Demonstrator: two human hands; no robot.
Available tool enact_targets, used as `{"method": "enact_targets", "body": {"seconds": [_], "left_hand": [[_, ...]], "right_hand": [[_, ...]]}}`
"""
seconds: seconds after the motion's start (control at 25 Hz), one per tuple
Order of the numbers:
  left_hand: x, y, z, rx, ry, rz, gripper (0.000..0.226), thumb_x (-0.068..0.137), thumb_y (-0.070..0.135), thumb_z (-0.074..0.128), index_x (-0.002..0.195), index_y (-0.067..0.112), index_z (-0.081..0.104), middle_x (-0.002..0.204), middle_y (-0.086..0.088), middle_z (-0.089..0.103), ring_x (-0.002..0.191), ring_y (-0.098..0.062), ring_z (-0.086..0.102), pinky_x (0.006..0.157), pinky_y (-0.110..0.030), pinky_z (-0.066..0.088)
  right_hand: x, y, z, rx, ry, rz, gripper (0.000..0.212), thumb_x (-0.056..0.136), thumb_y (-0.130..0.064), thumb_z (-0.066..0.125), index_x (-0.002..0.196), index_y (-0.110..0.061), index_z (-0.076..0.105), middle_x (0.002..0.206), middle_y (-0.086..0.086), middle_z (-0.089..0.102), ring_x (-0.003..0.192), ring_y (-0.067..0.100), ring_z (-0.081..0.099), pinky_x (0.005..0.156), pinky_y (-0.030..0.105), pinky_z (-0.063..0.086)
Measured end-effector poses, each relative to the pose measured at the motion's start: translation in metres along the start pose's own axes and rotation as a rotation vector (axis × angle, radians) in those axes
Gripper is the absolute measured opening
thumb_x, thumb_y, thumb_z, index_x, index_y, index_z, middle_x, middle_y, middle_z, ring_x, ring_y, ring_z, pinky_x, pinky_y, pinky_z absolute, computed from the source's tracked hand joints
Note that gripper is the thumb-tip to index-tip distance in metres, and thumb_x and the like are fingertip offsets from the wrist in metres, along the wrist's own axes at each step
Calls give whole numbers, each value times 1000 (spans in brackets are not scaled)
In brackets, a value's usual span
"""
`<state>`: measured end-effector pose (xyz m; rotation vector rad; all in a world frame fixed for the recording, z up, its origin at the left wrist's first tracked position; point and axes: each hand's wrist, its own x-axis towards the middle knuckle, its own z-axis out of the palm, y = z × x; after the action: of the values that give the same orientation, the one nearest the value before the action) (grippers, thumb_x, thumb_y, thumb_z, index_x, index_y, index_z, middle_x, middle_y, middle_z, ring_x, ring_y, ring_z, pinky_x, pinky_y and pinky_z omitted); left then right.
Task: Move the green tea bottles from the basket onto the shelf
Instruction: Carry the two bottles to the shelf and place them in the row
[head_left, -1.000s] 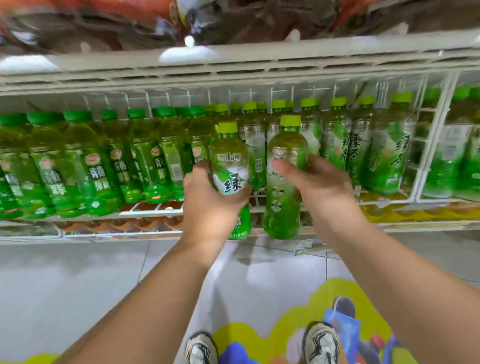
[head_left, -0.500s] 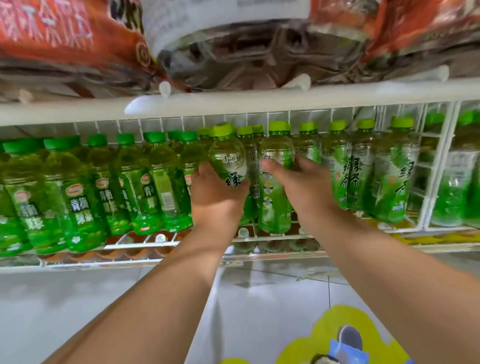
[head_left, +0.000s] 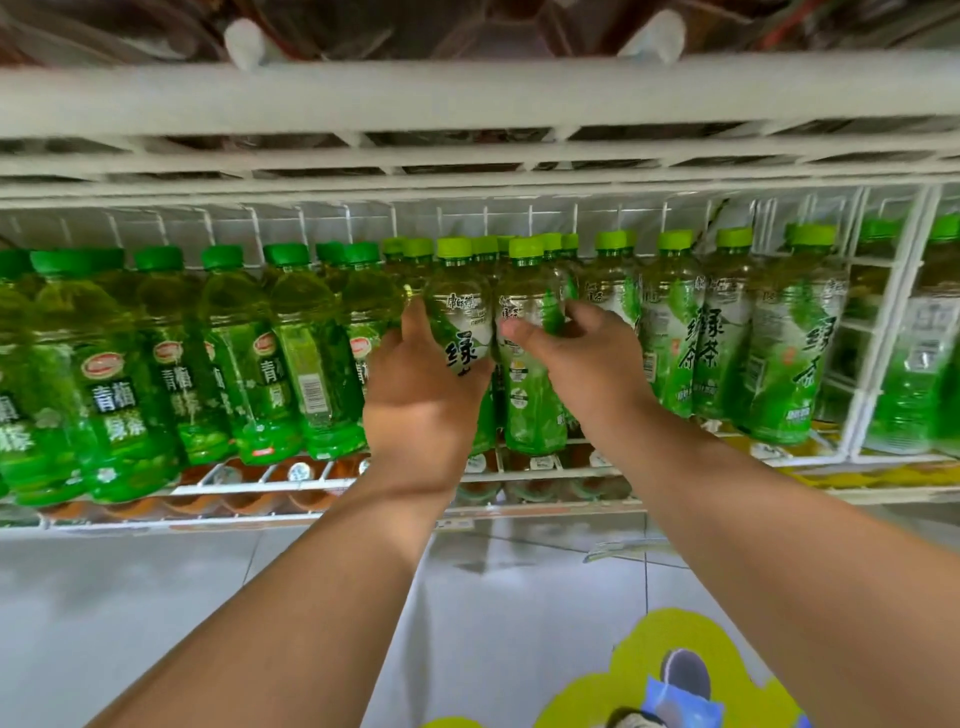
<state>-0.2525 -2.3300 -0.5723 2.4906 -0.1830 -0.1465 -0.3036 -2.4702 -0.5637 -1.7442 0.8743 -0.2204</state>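
Bottles are going in two at a time, by my reading: my left hand (head_left: 423, 400) is wrapped round one green tea bottle (head_left: 462, 317) and my right hand (head_left: 587, 364) round a second green tea bottle (head_left: 530, 364), the two side by side and touching or nearly so. Both stand upright at the front edge of the wire shelf (head_left: 519, 470), in the gap between the darker-capped plum tea bottles (head_left: 306, 353) on the left and the row of matching green tea bottles (head_left: 727, 332) on the right. Their bases look down at shelf level, though my hands hide part of the left one, so I can't swear that either is fully seated. I'd judge this pair as all but placed: what remains is to let go and perhaps nudge them back into line. The basket is out of view, so I can't tell how many are left to bring over. The bottles themselves are clear plastic full of yellow-green tea, with light-green screw caps and a white and green wrap printed with large Chinese characters. The left one shows its characters to me; the right one is turned so small print and round marks face out. Below, the pale tiled floor (head_left: 156, 597) and a yellow floor sticker (head_left: 670, 634) show.
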Motion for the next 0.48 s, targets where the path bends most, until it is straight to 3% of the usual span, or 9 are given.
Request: {"method": "enact_targets", "body": {"seconds": [0.08,0.24,0.32,0.48], "left_hand": [[-5,-2,0,19,7,57,98,83,56,72,158,21,21,134,-8,52,119,-29,56,89,-43,55],[-5,1,-2,68,2,109,99,88,53,69,160,14,13,151,-6,30,131,-24,48,92,-29,46],[-5,2,-2,116,-11,88,98,90,53,67,161,14,10,154,-6,27,133,-24,47,89,-30,46],[-10,-1,-8,48,-63,85,99,89,52,68,161,17,10,147,-8,35,121,-26,55,77,-29,44]], "right_hand": [[1,0,-2,-43,49,-4,53,71,-51,88,108,-21,65,96,-9,70,86,11,69,73,28,57],[-1,1,4,-40,89,-16,48,73,-50,88,100,-21,60,91,-4,68,85,15,68,70,32,56],[0,4,5,-27,73,-14,50,74,-49,87,102,-20,59,93,-3,67,83,14,66,67,27,53],[-3,6,2,-63,21,-14,52,79,-56,80,107,-18,61,90,-5,66,75,8,61,56,21,42]]}}
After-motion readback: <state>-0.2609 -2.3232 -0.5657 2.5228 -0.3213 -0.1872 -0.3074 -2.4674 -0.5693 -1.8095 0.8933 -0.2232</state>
